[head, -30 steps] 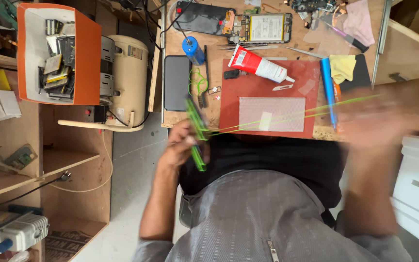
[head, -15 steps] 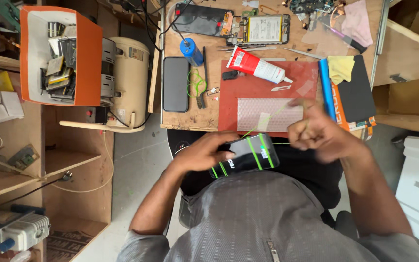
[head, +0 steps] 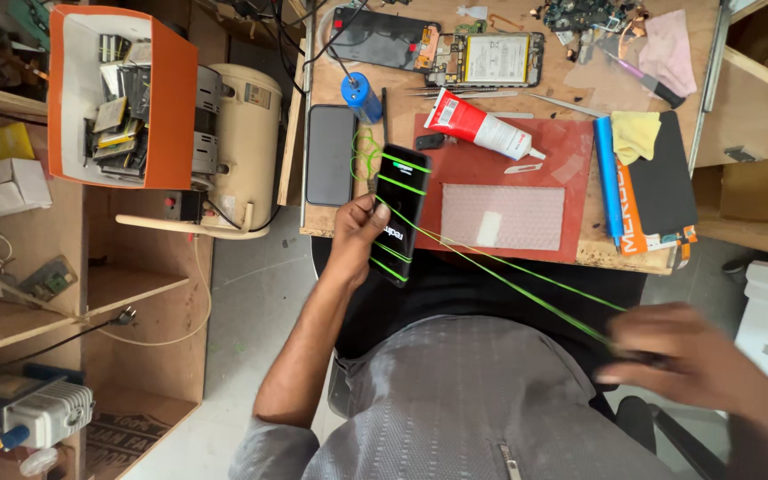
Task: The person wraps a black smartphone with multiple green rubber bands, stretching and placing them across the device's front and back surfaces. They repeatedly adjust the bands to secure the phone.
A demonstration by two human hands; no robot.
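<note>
My left hand (head: 355,238) grips a black smartphone (head: 399,212) by its lower half, held upright above the bench's front edge. Several green rubber bands wrap across the phone. A stretched green band (head: 508,277) runs from the phone down to my right hand (head: 682,360), which pinches its far end low at the right, over my lap. The right hand is blurred.
A red work mat (head: 571,231) holds a bubble-wrap piece (head: 501,216) and a red-and-white glue tube (head: 477,127). Another dark phone (head: 331,154) lies at the bench's left, an opened phone (head: 455,52) at the back. An orange parts bin (head: 171,98) stands left.
My left hand lifted the banded phone up and turned it upright over the bench edge. My right hand swung away down to the right, stretching a green band out from the phone.
</note>
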